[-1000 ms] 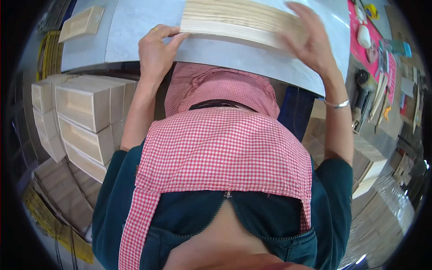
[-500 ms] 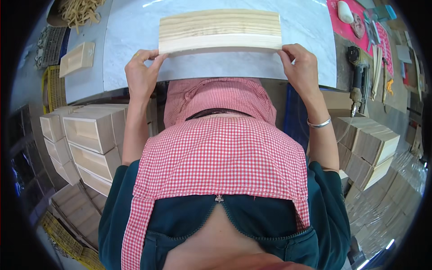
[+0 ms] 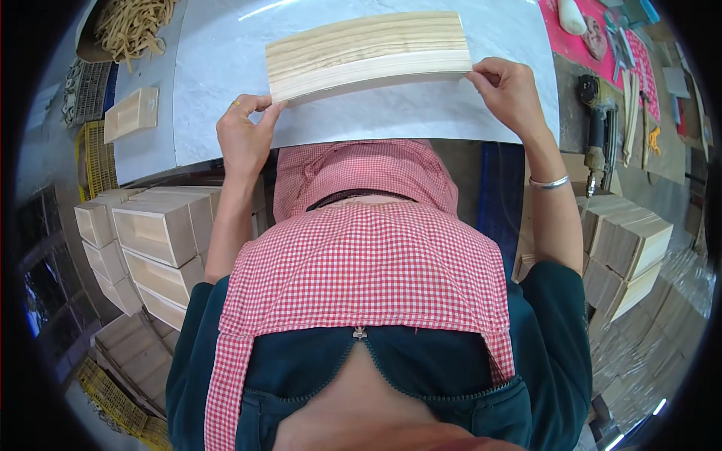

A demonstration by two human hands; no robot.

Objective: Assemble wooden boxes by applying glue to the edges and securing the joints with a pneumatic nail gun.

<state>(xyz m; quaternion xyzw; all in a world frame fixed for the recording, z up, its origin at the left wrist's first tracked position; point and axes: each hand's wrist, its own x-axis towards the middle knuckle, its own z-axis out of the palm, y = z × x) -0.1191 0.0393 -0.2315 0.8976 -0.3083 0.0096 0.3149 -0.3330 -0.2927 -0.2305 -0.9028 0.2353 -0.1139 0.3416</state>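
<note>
A long, pale wooden box (image 3: pixel 368 51) is held above the marble-patterned tabletop (image 3: pixel 218 68), its plain grained sides toward me. My left hand (image 3: pixel 248 131) pinches its near left corner between thumb and fingers. At the near right corner, my right hand (image 3: pixel 508 90) grips it the same way, with curled fingers. The box slants, its right end farther from me than its left. Its inside is hidden from this view.
A small open wooden box (image 3: pixel 131 115) sits on the table's left. Stacked wooden boxes stand at left (image 3: pixel 154 233) and right (image 3: pixel 628 237). A nail gun (image 3: pixel 596 124) lies on the right, beside a pink cloth (image 3: pixel 560 34). Wood strips fill a container (image 3: pixel 94 45) at far left.
The wooden box has tilted: its right end has moved away from me and its left end slightly nearer. Both hands have kept their hold on the corners.
</note>
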